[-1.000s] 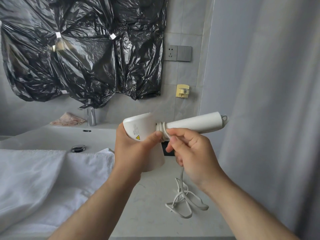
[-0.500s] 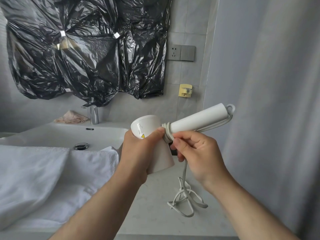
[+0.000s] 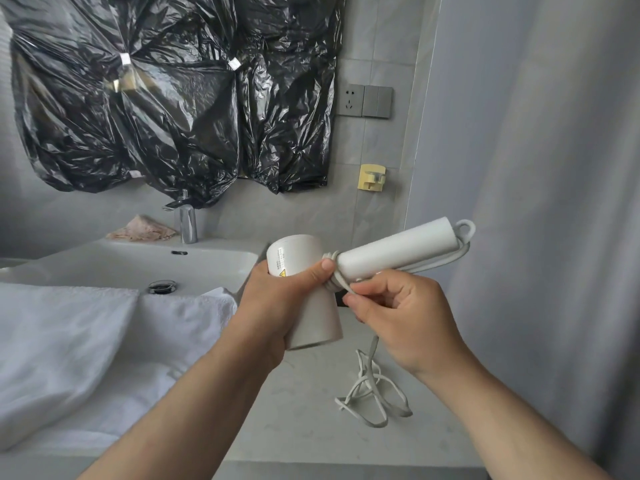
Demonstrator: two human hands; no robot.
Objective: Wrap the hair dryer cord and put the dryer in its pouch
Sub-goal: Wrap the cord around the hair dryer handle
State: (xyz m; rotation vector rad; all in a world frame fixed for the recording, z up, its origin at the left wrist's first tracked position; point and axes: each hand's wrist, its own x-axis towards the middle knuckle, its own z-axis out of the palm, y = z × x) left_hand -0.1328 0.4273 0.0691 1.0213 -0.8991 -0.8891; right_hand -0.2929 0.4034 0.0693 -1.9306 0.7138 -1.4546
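Observation:
I hold a white hair dryer (image 3: 391, 252) above the counter, its handle pointing up and to the right. My left hand (image 3: 273, 306) grips its barrel, thumb pressed near the joint. A few turns of the white cord (image 3: 372, 389) sit around the base of the handle. My right hand (image 3: 403, 311) pinches the cord just below that joint. One strand runs along the handle's underside to the hanging loop at its end. The loose remainder hangs down and lies in a tangle on the counter. No pouch is in view.
A white sink (image 3: 104, 268) with a chrome tap (image 3: 187, 225) lies to the left, white towels (image 3: 86, 341) in front of it. The grey counter (image 3: 294, 434) is below my hands. A wall socket (image 3: 349, 100), a yellow hook (image 3: 371, 177) and a grey curtain (image 3: 554, 202) stand behind and right.
The handle's end has tilted upward to the right. A strand of cord now shows along the handle's underside. My right hand has stayed at the joint, pinching the cord.

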